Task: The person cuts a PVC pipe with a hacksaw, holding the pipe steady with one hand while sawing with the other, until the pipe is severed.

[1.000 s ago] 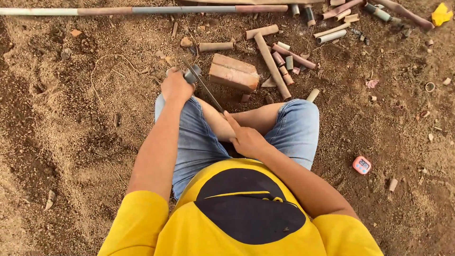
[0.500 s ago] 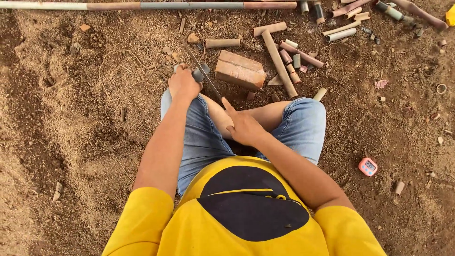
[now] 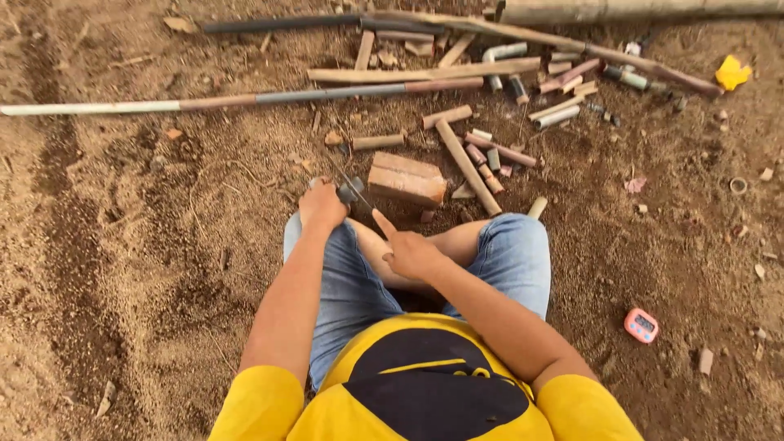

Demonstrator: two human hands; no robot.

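On the ground: a person sits cross-legged on bare brown soil, knees spread in blue jeans, yellow shirt nearest the camera.
Left hand (image 3: pixel 321 206): closed in a fist round a thin dark blade or rod (image 3: pixel 351 186), held low over the left knee just near of the brick; a small grey piece sits at the fist, but what it is I cannot tell.
Right hand (image 3: pixel 408 249): empty and loosely open, forefinger stretched toward the blade, resting between the knees; the two hands are near but apart.
Brick (image 3: pixel 406 180): lies flat just beyond the knees, probably a block to work against, given the tool held beside it.
Cut pieces (image 3: pixel 482 155): short lengths of bamboo or pipe lie scattered far right of the brick, within arm's reach.
Long poles (image 3: pixel 245 100): laid crosswise along the far side, clear of the legs.
Timer (image 3: pixel 642 325): small pink device on the soil, near right.
Yellow scrap (image 3: pixel 732 73): far right corner.
Containers: none visible; everything lies loose on the soil.
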